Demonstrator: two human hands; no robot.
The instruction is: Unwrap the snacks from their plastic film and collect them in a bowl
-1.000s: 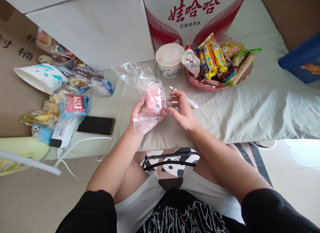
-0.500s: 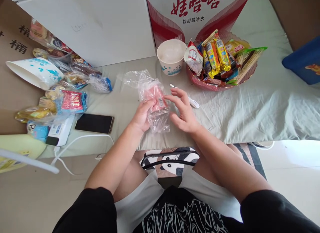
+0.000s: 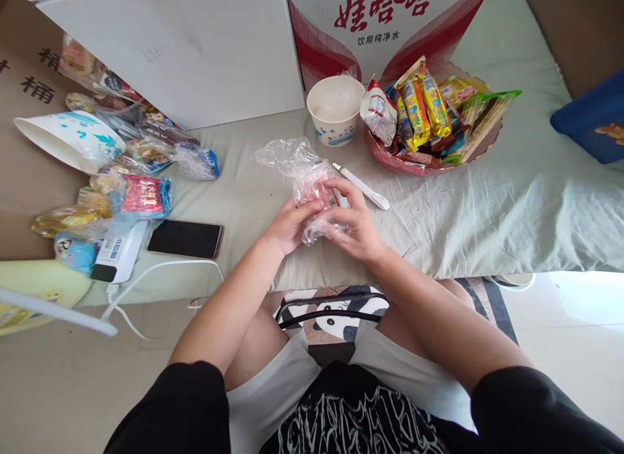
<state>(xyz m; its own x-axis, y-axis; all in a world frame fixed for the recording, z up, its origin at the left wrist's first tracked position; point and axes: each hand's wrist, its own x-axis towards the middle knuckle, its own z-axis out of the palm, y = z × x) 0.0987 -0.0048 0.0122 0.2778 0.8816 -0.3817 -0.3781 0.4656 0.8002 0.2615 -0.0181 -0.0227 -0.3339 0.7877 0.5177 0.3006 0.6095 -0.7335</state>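
Observation:
Between my two hands is a small red-and-white packet in a clear plastic bag (image 3: 308,174); its kind I cannot make out. My left hand (image 3: 292,225) grips it from the left, thumb lying across its front. From the right, my right hand (image 3: 355,223) holds the packet's side and the crumpled lower plastic with bent fingers. The loose upper end of the bag spreads out over the cloth. Just beyond my right hand lies a white utility knife (image 3: 363,187) with its blade end pointing away to the left.
A paper bowl (image 3: 336,112) and a pink basket (image 3: 390,162) of wrapped snacks stand behind. At left are a phone (image 3: 185,239), a white power bank (image 3: 121,249) with a cable, a tipped paper bowl (image 3: 73,138) and packaged snacks. Large boxes line the back.
My right hand has come in from the right and closed on the packet and its plastic. The bag has shifted slightly right and its lower end is bunched up.

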